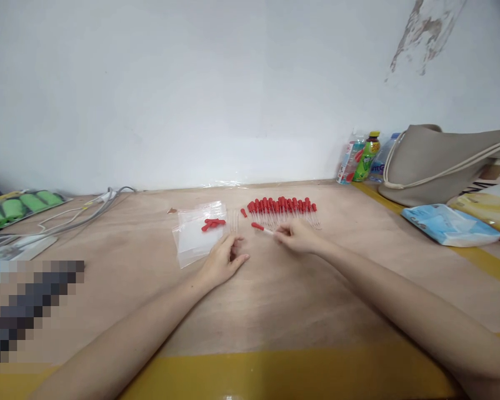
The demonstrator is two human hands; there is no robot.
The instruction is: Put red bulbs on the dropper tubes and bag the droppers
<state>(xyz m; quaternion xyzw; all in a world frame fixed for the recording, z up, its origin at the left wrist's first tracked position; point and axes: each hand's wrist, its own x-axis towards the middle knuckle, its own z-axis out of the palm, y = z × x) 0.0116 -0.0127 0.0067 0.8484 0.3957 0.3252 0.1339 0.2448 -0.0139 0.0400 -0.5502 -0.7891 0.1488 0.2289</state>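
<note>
My right hand [298, 238] pinches the clear glass stem of one red-capped dropper [261, 228], which lies nearly flat and points left. Just behind it a row of several red-capped droppers [282, 208] lies on the wooden table [275, 289]. My left hand [225, 259] rests on the table with its fingers loosely curled, touching the edge of a stack of clear zip bags [196, 238]. Several loose red caps [212, 224] lie on the bags. A few bare glass tubes [234, 220] lie between the bags and the row.
Bottles [361, 157] stand by the wall at the right, beside a beige bag [437, 164] and a blue tissue pack [450, 224]. At the left lie grey cables [79, 214] and a pack of green rolls [20, 205]. A yellow strip [275, 375] edges the table front.
</note>
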